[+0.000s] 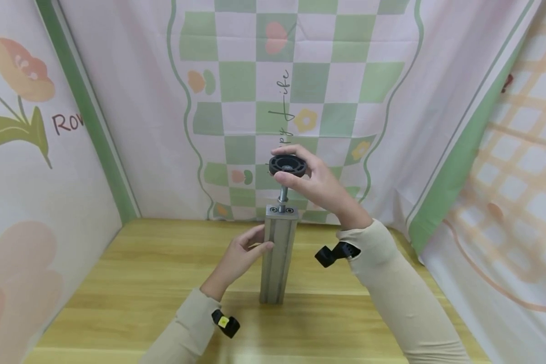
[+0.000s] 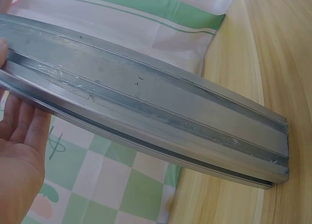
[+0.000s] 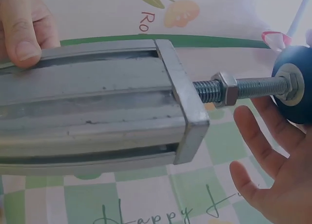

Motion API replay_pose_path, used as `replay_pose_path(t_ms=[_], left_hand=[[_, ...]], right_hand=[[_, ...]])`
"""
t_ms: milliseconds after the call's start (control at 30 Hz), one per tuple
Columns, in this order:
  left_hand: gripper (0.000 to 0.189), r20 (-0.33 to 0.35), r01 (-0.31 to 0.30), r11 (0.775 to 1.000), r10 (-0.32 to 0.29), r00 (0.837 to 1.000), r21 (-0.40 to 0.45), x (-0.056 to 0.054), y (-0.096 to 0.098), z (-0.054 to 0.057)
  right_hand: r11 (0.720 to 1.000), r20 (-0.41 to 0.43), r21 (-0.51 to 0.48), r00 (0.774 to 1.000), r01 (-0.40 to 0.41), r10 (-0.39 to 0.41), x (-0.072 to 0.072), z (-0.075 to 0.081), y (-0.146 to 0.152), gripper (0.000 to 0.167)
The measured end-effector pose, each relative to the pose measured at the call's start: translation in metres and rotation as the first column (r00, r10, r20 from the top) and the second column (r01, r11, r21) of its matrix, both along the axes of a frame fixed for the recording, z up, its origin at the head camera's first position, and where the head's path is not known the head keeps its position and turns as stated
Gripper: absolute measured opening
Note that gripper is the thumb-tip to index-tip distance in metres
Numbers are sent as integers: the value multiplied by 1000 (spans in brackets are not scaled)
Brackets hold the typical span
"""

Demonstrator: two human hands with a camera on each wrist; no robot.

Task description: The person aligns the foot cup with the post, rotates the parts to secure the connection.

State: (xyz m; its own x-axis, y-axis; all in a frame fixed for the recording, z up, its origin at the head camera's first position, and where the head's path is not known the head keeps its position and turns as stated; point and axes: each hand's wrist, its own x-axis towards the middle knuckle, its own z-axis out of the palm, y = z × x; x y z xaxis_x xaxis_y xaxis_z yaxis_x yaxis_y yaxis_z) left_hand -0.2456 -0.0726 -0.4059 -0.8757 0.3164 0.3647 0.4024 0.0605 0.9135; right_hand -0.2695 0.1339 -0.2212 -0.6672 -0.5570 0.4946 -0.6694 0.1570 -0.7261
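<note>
A grey slotted aluminium profile point(image 1: 279, 258) stands upright on the wooden table, and its lower end meets the tabletop in the left wrist view. My left hand point(image 1: 236, 260) grips it near the top, thumb on the near side. An end plate point(image 3: 187, 107) with two screws caps the profile. From that plate rises the threaded rod point(image 3: 261, 87) of a levelling foot, which carries a hex nut point(image 3: 228, 90) a little above the plate. My right hand point(image 1: 323, 184) holds the foot's round black base point(image 1: 275, 166) by its rim, between thumb and fingers.
The wooden tabletop point(image 1: 132, 273) spreads around the profile. Behind it hangs a green and white checked cloth point(image 1: 238, 81), with printed curtains point(image 1: 23, 202) on both sides. Each wrist wears a black camera strap point(image 1: 332, 255).
</note>
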Motion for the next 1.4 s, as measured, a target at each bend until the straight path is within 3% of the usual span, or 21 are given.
replay_pose_path(t_ms=[200,400,833,1133,1400], left_hand=[[51,12,-13,1000,13,1000,-3,0,0,0],[53,25,-12,1000,12,1000,0,-1,0,-1],[52,20,-15,1000,16,1000,-14,-2,-1,-3],[50,14,-7,1000,7,1000,-5,-3,-1,-2],[50,-5,7,1000,-7,1000,-7,-3,-2,-2]], right_hand=[[996,40,27,996,-82,81,-1,5,6,53],[991,22,31,992,-127,126,-6,4,11,54],[996,110,-58,991,-66,72,-6,1,5,51],[998,134,-18,989,62,-59,-5,0,-2,60],[996,161,-77,986,52,-39,-3,-1,-9,55]])
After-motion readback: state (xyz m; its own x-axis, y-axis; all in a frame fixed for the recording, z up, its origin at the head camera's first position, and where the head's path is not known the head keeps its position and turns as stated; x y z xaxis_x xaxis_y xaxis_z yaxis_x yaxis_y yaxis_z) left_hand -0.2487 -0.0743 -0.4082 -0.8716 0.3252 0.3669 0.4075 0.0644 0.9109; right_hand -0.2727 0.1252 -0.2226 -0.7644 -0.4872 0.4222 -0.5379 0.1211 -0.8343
